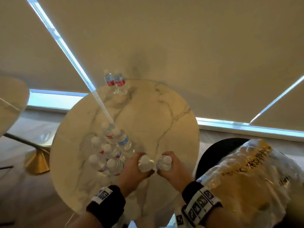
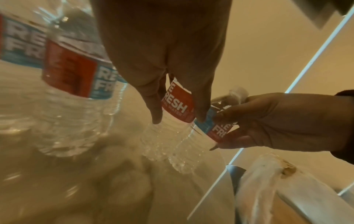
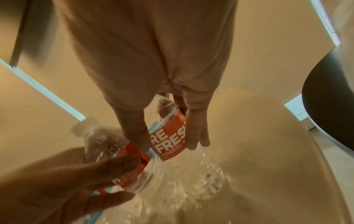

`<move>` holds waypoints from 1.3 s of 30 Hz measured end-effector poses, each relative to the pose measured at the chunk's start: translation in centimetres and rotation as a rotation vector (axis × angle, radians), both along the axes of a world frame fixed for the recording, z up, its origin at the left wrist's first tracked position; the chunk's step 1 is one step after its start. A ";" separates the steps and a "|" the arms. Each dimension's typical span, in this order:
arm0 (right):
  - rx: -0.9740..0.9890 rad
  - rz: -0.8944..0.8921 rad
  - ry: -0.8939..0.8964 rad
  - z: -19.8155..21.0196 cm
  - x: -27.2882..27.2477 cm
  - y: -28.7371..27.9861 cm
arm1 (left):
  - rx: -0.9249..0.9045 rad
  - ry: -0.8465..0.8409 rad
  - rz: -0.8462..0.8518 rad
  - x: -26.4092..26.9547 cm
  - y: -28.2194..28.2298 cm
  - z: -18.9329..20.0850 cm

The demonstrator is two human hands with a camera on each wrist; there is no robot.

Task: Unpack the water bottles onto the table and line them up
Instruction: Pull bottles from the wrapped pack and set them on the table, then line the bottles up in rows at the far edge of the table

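My left hand [image 1: 136,168] grips a clear water bottle [image 1: 145,162] with a white cap and a red-and-blue label; it shows in the left wrist view as the bottle [image 2: 173,109]. My right hand [image 1: 171,168] grips a second water bottle [image 1: 165,162], seen close as the bottle [image 3: 170,136]. Both bottles are side by side, almost touching, over the near part of the round marble table [image 1: 164,116]. Several bottles [image 1: 108,150] stand in a cluster to the left of my left hand. Two more bottles [image 1: 115,82] stand at the table's far edge.
A plastic-wrapped pack of bottles [image 1: 250,176] with yellow print lies on a black chair [image 1: 218,148] to the right of the table. Another marble table [image 1: 11,99] with a gold base [image 1: 37,160] stands at the left. Drawn blinds fill the background.
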State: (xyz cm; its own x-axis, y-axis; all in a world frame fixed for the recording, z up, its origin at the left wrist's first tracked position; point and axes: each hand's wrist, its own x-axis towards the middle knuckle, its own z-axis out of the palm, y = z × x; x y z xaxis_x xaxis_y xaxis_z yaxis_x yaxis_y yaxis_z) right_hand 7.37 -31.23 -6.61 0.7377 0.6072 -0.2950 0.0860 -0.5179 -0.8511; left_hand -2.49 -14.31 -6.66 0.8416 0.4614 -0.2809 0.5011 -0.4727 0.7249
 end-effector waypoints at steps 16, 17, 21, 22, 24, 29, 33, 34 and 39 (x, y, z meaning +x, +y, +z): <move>-0.175 -0.022 -0.150 10.3 1.1 3.1 | 0.135 0.020 -0.110 -6.2 4.5 10.6; -0.184 -0.012 -0.186 12.2 1.4 4.0 | 0.148 -0.053 -0.090 -6.5 6.3 11.9; -0.308 0.188 -0.242 18.0 2.1 10.2 | 0.261 -0.180 -0.107 -5.1 15.9 14.3; -0.350 0.251 -0.258 18.6 2.2 12.2 | 0.298 -0.165 -0.159 -4.1 18.3 14.1; -0.459 0.377 -0.320 18.3 2.3 16.2 | 0.363 -0.084 -0.295 -1.7 22.6 12.9; -0.766 0.553 -0.345 13.2 2.7 24.7 | 0.399 0.021 -0.646 3.6 27.5 9.3; -0.823 0.553 -0.280 10.6 2.0 27.3 | 0.362 0.078 -0.808 5.5 27.9 6.7; -0.810 0.534 -0.278 10.2 1.9 27.6 | 0.335 0.069 -0.816 5.9 28.1 6.1; -0.796 0.402 -0.278 10.4 6.3 28.2 | 0.277 0.045 -0.784 10.2 30.0 5.8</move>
State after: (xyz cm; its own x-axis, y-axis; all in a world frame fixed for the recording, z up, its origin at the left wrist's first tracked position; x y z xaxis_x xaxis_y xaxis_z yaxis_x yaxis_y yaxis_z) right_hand 13.67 -3.04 3.79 0.6228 0.5270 -0.5783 0.5326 -0.8270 -0.1800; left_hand 7.69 15.67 -0.86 0.9382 -0.1967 -0.2848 -0.0222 -0.8553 0.5177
